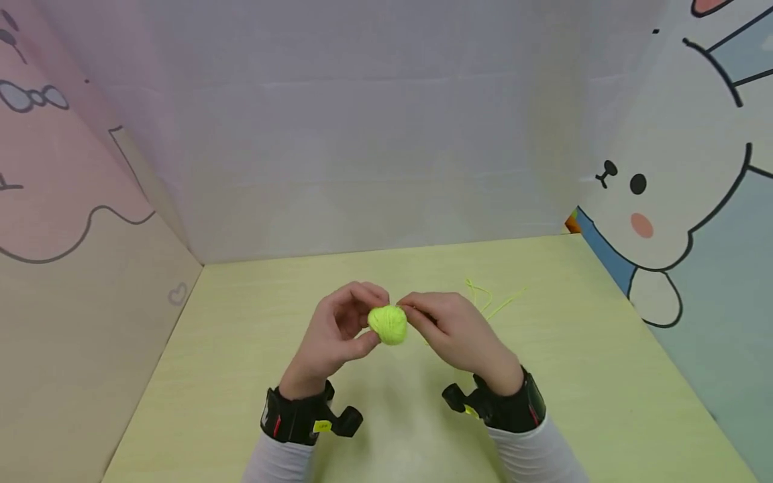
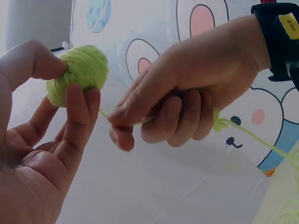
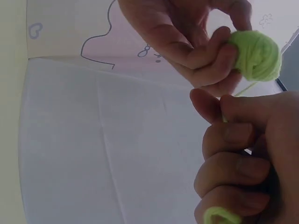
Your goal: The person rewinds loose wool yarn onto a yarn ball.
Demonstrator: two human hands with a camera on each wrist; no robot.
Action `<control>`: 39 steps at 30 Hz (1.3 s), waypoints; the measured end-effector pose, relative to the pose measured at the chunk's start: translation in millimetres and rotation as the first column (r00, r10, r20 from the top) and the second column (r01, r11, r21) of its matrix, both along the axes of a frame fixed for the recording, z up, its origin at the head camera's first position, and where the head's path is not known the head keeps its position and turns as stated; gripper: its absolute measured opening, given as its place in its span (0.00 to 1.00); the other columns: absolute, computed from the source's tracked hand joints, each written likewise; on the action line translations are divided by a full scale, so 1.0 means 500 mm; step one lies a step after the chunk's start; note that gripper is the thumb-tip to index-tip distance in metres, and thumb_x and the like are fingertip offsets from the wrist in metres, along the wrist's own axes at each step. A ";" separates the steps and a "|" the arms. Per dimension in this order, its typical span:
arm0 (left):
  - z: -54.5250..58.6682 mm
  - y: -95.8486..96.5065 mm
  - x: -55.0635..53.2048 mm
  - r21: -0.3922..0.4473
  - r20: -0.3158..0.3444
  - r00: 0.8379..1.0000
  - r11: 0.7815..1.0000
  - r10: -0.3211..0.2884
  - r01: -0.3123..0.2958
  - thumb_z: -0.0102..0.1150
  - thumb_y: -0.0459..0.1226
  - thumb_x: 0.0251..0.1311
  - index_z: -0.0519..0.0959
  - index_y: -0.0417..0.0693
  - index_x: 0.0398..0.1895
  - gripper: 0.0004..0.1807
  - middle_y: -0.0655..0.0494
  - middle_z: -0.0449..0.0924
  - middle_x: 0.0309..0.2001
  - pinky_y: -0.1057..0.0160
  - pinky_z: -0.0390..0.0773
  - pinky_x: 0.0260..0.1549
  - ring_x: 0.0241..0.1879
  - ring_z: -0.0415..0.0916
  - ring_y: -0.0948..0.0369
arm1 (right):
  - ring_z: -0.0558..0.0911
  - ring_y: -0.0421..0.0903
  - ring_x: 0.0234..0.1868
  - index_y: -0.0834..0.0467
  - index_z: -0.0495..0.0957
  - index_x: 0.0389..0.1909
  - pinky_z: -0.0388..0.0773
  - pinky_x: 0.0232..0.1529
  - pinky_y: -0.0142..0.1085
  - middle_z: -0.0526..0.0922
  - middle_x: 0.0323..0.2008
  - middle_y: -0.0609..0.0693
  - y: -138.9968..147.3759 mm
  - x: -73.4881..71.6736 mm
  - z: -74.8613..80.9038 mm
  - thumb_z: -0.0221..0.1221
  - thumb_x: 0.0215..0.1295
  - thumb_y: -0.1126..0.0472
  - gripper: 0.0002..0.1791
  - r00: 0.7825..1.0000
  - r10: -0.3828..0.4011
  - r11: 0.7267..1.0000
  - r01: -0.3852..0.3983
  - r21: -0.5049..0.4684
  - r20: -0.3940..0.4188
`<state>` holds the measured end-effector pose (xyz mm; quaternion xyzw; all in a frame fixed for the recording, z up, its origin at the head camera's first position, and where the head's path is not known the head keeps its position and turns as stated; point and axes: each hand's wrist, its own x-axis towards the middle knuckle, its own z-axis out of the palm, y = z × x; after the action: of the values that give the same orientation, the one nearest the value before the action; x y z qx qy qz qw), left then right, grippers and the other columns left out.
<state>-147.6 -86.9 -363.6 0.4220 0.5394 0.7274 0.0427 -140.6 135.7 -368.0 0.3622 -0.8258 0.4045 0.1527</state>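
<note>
A small ball of neon yellow-green yarn (image 1: 388,325) is held up over the table, pinched between the thumb and fingertips of my left hand (image 1: 338,333). Close on its right, my right hand (image 1: 453,329) pinches the yarn strand (image 2: 103,113) between thumb and forefinger, a short way from the ball. The other fingers of that hand are curled round the strand, as the left wrist view shows. Past the little finger the yarn tail (image 2: 254,137) comes out and runs down to the right. In the right wrist view the ball (image 3: 258,56) sits at the left fingertips.
Loose yarn (image 1: 506,303) lies on the pale yellow table (image 1: 253,402) behind the right hand. A plain whitish sheet (image 1: 374,147) stands at the back. Panels with cartoon drawings flank the table, including a rabbit panel (image 1: 676,201) on the right.
</note>
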 end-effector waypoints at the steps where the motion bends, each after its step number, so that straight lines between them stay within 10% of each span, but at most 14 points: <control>1: 0.000 -0.001 -0.001 0.039 0.018 1.000 0.999 0.014 -0.014 0.66 0.29 0.59 0.74 0.36 0.49 0.16 0.48 0.74 0.51 0.69 0.82 0.41 0.43 0.75 0.56 | 0.70 0.36 0.25 0.50 0.82 0.43 0.74 0.27 0.34 0.78 0.28 0.38 -0.004 0.000 -0.002 0.54 0.75 0.59 0.08 1.000 0.000 1.000 -0.001 0.028 0.017; 8: -0.003 -0.006 -0.004 0.143 0.177 0.967 0.968 0.182 -0.208 0.64 0.31 0.61 0.74 0.41 0.54 0.18 0.50 0.76 0.50 0.72 0.79 0.37 0.40 0.74 0.59 | 0.75 0.33 0.29 0.46 0.82 0.40 0.79 0.33 0.34 0.82 0.32 0.34 -0.029 0.018 -0.003 0.52 0.76 0.55 0.09 0.995 -0.006 0.978 -0.015 0.209 0.104; 20: -0.024 0.010 -0.018 -0.007 0.176 0.821 0.835 0.543 -0.551 0.63 0.22 0.55 0.74 0.33 0.52 0.20 0.41 0.74 0.47 0.70 0.82 0.38 0.41 0.76 0.51 | 0.71 0.32 0.23 0.46 0.80 0.35 0.75 0.29 0.30 0.75 0.24 0.33 -0.043 0.056 0.001 0.54 0.75 0.53 0.09 0.998 0.029 0.929 -0.047 0.368 0.055; 25: -0.029 0.016 -0.018 -0.051 0.112 0.807 0.814 0.580 -0.579 0.65 0.23 0.56 0.75 0.34 0.51 0.19 0.41 0.75 0.47 0.68 0.83 0.38 0.41 0.77 0.50 | 0.70 0.31 0.23 0.46 0.79 0.34 0.74 0.28 0.29 0.73 0.23 0.32 -0.048 0.064 0.006 0.53 0.75 0.54 0.10 0.998 0.064 0.920 -0.069 0.385 0.028; 31: -0.015 0.034 -0.005 -0.151 -0.154 0.783 0.769 0.603 -0.622 0.64 0.18 0.51 0.77 0.34 0.48 0.19 0.44 0.78 0.47 0.67 0.83 0.37 0.38 0.79 0.54 | 0.66 0.31 0.21 0.47 0.78 0.33 0.70 0.24 0.27 0.72 0.23 0.33 -0.031 0.065 0.016 0.54 0.74 0.57 0.08 0.993 0.048 0.961 -0.016 0.277 -0.108; 39: 0.021 0.052 0.023 -0.223 -0.386 0.844 0.850 0.373 -0.478 0.65 0.16 0.48 0.78 0.30 0.44 0.18 0.41 0.77 0.43 0.60 0.86 0.32 0.38 0.78 0.55 | 0.73 0.34 0.25 0.53 0.81 0.37 0.77 0.24 0.32 0.82 0.30 0.41 0.011 0.050 0.026 0.57 0.70 0.62 0.05 0.968 -0.065 0.992 0.089 0.090 -0.241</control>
<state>-136.1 -60.9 -353.3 0.3929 0.7271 0.5436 -0.1464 -115.4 141.4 -354.9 0.3829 -0.8342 0.3102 0.2475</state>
